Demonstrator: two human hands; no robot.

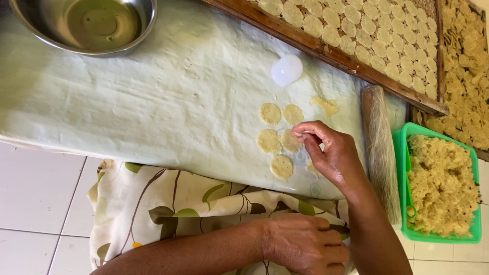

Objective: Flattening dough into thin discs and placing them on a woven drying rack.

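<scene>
The left hand (305, 244) is resting curled, fingers tucked together, on leaf-print fabric (153, 203) at 6 o'clock. The right hand (328, 153) is reaching over the shiny plastic sheet (153, 102), fingertips pinching the edge of a thin dough disc (290, 141) among flat pale rounds. At 3 o'clock a green tub (402, 153) is holding crumbly dough. Toward 12, a wooden tray (326, 51) is carrying rows of discs, a steel bowl (147, 15) at 11.

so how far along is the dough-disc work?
Done: the wooden tray is packed with rows of discs. In hand: right hand pinches one of five cut discs on the plastic sheet. Left: the green tub is full of dough.
</scene>
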